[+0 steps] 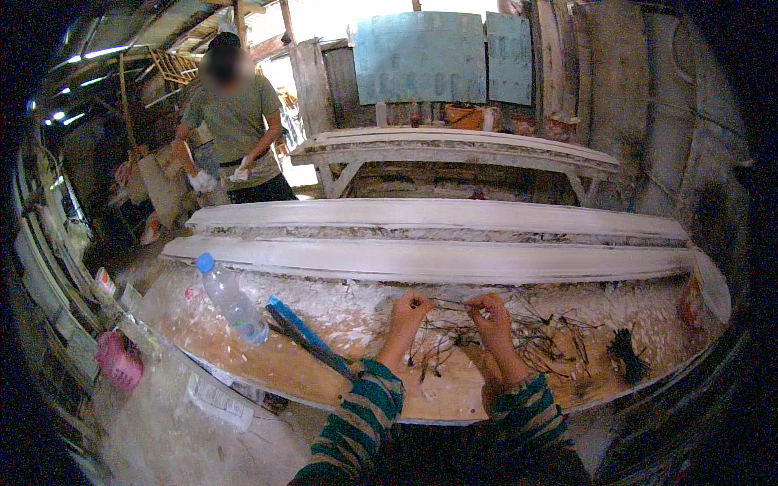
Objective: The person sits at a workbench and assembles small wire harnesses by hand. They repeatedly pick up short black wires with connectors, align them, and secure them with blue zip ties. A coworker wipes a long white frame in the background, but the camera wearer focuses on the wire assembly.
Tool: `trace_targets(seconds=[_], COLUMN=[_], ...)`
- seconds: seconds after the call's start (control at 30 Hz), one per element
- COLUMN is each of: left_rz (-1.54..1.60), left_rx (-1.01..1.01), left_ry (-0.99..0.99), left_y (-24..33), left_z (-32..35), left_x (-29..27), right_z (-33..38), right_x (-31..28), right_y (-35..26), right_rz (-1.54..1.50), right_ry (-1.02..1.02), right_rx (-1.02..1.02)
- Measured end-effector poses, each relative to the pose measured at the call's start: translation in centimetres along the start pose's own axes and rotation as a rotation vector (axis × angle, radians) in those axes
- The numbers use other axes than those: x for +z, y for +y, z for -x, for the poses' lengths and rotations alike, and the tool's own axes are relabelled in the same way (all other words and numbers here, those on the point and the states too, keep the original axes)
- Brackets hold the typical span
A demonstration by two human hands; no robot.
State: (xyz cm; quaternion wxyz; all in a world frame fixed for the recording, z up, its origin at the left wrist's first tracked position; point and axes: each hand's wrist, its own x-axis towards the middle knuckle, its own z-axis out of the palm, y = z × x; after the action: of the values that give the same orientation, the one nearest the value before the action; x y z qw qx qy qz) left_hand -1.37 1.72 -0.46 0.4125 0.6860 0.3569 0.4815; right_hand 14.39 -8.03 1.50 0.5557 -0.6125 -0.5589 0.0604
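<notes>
Both hands work at the near edge of a plaster-spattered wooden bench point(243, 352), sleeves striped green and dark. The left hand point(409, 312) and the right hand point(489, 312) are near each other but apart, each pinched shut on an end of a thin dark wire point(450, 307) stretched between them; its long axis runs left to right, roughly level, parallel to the bench's length. Just beneath and to the right of the hands lies a loose tangle of dark wires point(543, 336), strands pointing every way, and farther right a tidier bundle of short wires point(626, 356) lies with its length running near to far. To the left on the bench a clear plastic bottle point(231, 301) with a blue cap lies tilted, cap toward the far left, beside a long blue-edged flat tool point(306, 334) angled from far left to near right. Beyond the hands long white plaster mouldings point(438, 259) span left to right. At far left another person point(235, 130) stands
</notes>
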Motion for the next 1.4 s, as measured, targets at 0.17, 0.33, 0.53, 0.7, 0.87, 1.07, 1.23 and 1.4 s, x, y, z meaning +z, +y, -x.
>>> trace_targets(seconds=[0.17,0.33,0.53,0.7,0.87,1.07,1.23,1.4], left_rz=[0.054,-0.09,0.074,0.032,-0.112,0.032,0.128,0.445], left_rx=[-0.006,-0.109,-0.048,-0.045,-0.046,0.03,-0.07,-0.058], left_ry=[0.253,0.173,0.118,0.017,-0.134,-0.322,-0.495,-0.84], left_y=[0.8,1.1,0.3,-0.9,-1.3,-1.5,-0.3,0.6], left_z=[-0.1,-0.2,-0.2,-0.3,-0.4,-0.3,0.3,1.3], left_x=[-0.9,-1.2,-0.8,0.1,0.4,1.0,0.7,1.3], right_z=[0.5,1.5,1.0,0.9,0.9,0.3,0.0,-0.2], right_x=[0.1,0.1,0.1,0.2,0.9,1.2,1.2,0.8], right_y=[-1.5,-2.8,-2.3,-1.3,-0.9,1.2,3.0,3.2], right_rz=[-0.468,-0.605,-0.475,-0.357,-0.585,-0.234,-0.263,-0.02], right_ry=[-0.463,-0.721,-0.704,-0.682,-0.448,-0.102,0.041,0.166], right_rx=[0.127,0.219,-0.032,0.096,0.186,0.06,0.095,-0.04])
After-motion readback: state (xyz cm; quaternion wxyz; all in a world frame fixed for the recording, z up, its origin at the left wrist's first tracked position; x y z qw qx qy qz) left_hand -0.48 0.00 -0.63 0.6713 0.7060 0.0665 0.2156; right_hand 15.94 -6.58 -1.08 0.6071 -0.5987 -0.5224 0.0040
